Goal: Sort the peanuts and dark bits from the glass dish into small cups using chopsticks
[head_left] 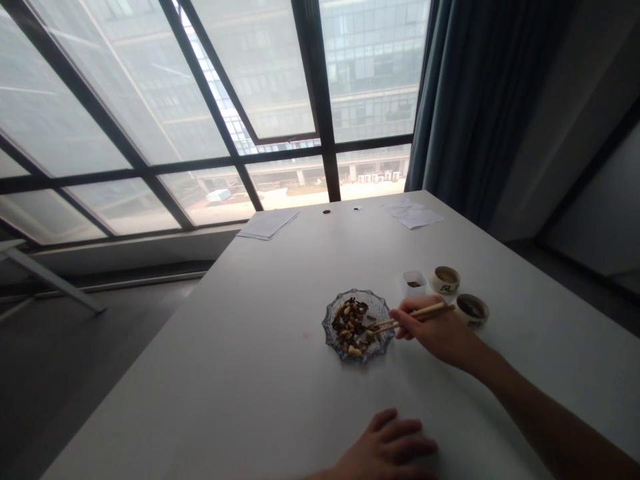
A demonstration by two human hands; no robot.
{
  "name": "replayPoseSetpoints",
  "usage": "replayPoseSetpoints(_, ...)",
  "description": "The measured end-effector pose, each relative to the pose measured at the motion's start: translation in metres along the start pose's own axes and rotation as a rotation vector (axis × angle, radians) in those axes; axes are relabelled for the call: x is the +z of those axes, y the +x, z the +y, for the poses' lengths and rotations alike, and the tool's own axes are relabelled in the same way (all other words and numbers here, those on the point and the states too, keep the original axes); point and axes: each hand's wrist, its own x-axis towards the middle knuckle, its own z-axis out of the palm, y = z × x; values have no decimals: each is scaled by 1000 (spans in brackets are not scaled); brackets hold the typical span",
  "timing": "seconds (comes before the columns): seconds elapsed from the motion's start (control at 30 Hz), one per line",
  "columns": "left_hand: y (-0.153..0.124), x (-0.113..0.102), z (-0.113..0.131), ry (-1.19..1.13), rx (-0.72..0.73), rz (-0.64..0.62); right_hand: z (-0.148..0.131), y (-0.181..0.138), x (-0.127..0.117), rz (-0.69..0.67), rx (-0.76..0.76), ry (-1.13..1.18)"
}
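My right hand [434, 331] grips a pair of wooden chopsticks [425, 313], whose tips reach into a scalloped glass bowl [330, 345]. In that bowl lies a mix of brown and pale dried pieces [353, 323], too small to name. Whether the tips pinch a piece, I cannot tell. Flat on the table near its front edge, my left hand [387, 448] has its fingers spread and holds nothing. Just beyond my right hand stand a small white square cup [414, 291] with some dark bits in it and two round cream pots [446, 288] with dark markings.
The white table [240, 353] stretches toward large windows. Stacked papers [269, 225] lie at its far left, loose sheets [417, 215] at its far right. Two small round items [327, 212] sit at the far edge. A dark blue curtain [465, 100] hangs at the right.
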Motion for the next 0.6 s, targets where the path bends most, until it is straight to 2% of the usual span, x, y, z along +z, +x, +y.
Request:
replayPoseSetpoints(0.17,0,3,0,5,7,-10,3,1,11,-29,-38,-10)
replayPoseSetpoints(0.37,2,1,1,13,7,-90,8,5,15,-27,-52,-10)
replayPoseSetpoints(0.6,2,0,1,7,6,-47,6,4,14,-21,-56,-9)
